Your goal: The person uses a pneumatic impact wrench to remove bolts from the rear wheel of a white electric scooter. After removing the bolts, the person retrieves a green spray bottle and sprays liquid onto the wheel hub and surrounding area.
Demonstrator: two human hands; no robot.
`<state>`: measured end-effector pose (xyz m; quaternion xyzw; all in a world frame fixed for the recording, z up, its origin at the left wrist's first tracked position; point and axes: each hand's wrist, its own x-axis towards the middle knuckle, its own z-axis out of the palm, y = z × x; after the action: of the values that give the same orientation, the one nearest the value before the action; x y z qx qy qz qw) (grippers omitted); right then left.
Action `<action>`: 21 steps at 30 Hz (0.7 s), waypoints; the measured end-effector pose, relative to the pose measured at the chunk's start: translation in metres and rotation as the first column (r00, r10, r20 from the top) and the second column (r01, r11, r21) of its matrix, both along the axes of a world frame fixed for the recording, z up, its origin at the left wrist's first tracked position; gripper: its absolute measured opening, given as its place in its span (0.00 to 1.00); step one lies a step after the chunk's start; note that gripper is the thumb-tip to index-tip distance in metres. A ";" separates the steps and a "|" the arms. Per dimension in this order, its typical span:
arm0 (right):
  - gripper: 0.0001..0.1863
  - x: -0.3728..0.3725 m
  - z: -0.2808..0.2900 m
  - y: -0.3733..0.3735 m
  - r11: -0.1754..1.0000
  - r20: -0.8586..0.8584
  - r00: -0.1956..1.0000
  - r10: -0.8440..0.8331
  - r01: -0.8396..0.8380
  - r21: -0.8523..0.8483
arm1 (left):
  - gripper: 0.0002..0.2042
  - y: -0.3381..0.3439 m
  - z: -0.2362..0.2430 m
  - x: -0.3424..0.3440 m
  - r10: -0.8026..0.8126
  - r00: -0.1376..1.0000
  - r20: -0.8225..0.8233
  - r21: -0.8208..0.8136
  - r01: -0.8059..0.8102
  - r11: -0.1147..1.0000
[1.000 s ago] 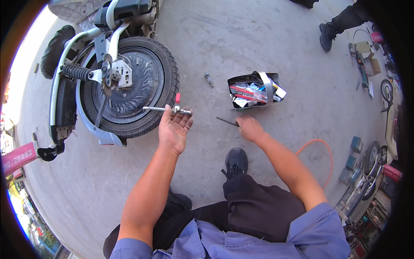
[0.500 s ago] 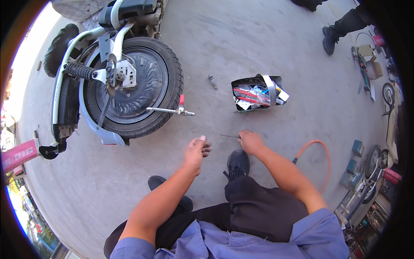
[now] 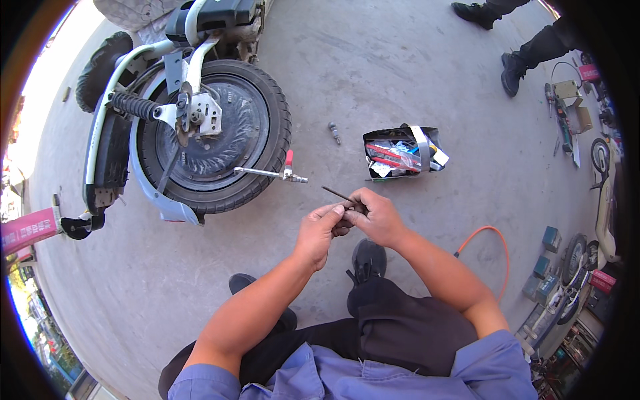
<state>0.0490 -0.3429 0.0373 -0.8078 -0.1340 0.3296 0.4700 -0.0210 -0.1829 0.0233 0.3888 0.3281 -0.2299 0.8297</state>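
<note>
My right hand (image 3: 377,217) is closed around a thin dark rod (image 3: 335,193), whose bare end points away and to the left. Against it, my left hand (image 3: 319,233) pinches thumb to fingers; what lies between them is hidden where the hands meet. Ahead and left, an electric scooter lies on its side with its wheel (image 3: 263,150) facing up. A metal valve with a red lever and a long thin tube (image 3: 260,173) rests across the tyre. On the floor beyond my hands lies a small metal fitting (image 3: 335,132).
An open tool carrier (image 3: 423,150) with a metal handle, full of tools, stands ahead right. An orange hose (image 3: 508,260) curves over the floor at right. Another person's dark boots (image 3: 513,73) are at the far right, near tools and boxes. My own shoe (image 3: 369,258) is below my hands.
My hands have come together; the left moved right and closed from a loosely open pose. The rod now points up and left in my right hand. The other person's boots show more fully.
</note>
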 end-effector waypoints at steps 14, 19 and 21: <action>0.10 0.004 0.026 -0.013 0.997 0.260 0.964 -0.050 0.063 -0.043 | 0.14 0.022 0.003 0.010 0.340 0.927 0.157 -0.283 -0.287 0.915; 0.08 0.005 0.030 -0.012 0.996 0.328 0.944 -0.044 0.066 -0.056 | 0.14 0.021 0.005 0.011 0.335 0.931 0.144 -0.256 -0.292 0.921; 0.08 0.004 0.030 -0.011 0.996 0.353 0.935 -0.045 0.071 -0.062 | 0.14 0.019 0.006 0.011 0.337 0.933 0.123 -0.233 -0.303 0.924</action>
<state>0.0534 -0.3540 0.0677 -0.8740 -0.1795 0.1710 0.4179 -0.0097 -0.1636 0.0289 0.2570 0.2933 -0.0923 0.9162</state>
